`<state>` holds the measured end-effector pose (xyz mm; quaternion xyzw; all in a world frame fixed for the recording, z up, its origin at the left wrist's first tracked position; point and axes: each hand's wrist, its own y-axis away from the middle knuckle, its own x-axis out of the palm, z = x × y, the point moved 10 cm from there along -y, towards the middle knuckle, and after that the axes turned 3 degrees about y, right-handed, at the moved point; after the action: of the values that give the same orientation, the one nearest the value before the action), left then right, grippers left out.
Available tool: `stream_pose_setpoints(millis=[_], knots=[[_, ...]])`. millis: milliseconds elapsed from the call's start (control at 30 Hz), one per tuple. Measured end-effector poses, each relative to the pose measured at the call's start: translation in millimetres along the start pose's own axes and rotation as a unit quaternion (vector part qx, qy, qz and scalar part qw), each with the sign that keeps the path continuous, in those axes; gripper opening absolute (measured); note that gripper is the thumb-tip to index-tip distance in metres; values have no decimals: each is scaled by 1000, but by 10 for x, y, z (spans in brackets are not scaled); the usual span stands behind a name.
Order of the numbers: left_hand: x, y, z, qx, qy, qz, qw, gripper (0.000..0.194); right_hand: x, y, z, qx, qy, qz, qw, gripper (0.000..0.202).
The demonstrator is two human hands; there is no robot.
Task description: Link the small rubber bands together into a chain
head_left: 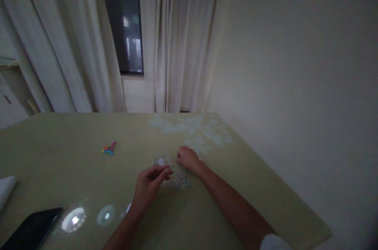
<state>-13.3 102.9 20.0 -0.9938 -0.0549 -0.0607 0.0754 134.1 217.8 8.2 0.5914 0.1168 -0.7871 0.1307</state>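
Note:
My left hand [150,181] is closed in a pinch, thumb against fingers, on small pale loops [168,171]; their exact kind is too small to make out. Just right of those fingertips, a loose pile of thin pale loops [180,181] lies on the table. My right hand [187,158] is beyond the pile with its fingers curled down towards the tabletop. Whatever its fingertips hold is hidden. Between and behind the hands sits a clear plastic box [161,160] with a white patch, partly covered by my left hand.
A cluster of small bright-coloured pieces [109,148] lies farther back on the left of the greenish table [88,183]. At the near left are a dark flat device [32,228] and a white object [6,189]. A wall [295,84] borders the table's right side.

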Motion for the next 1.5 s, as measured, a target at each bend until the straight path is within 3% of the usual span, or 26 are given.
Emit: stream_pose_setpoints(millis=[133, 200, 300, 400, 467, 567, 700, 800, 933, 1033, 1267, 1500], knots=[[14, 11, -31, 3, -30, 4, 1000, 34, -120, 247, 18, -11, -16, -20, 1000, 5], [62, 22, -27, 2, -35, 21, 999, 34, -197, 445, 52, -29, -107, -48, 993, 4], [151, 44, 2, 0, -32, 47, 998, 33, -213, 760, 134, -61, -340, -50, 937, 7], [200, 62, 53, -9, -14, 56, 998, 37, -211, 980, 193, -62, -447, -55, 891, 13], [237, 77, 86, -17, -2, 69, 997, 42, -210, 1046, 232, -61, -475, -54, 876, 17], [284, 102, 77, -10, -15, 93, 995, 31, -201, 1063, 272, -60, -494, -50, 866, 17], [211, 100, 8, 12, -56, 69, 996, 24, -152, 1048, 294, -63, -507, -48, 858, 14], [79, 73, -53, 18, -53, 29, 998, 27, -104, 1032, 281, -57, -478, -65, 874, 12], [-168, 42, -123, 25, -27, -45, 998, 32, -44, 1022, 388, -84, -316, -89, 941, 5], [-275, 33, -155, 40, 1, -69, 997, 33, 62, 1012, 520, -104, -219, -72, 968, 13], [-200, 12, -194, 59, -64, -35, 996, 27, 196, 964, 607, -100, -93, -58, 989, 8], [-161, 13, -179, 54, -34, -37, 997, 25, 335, 1030, 724, -158, 9, -75, 985, 22]])
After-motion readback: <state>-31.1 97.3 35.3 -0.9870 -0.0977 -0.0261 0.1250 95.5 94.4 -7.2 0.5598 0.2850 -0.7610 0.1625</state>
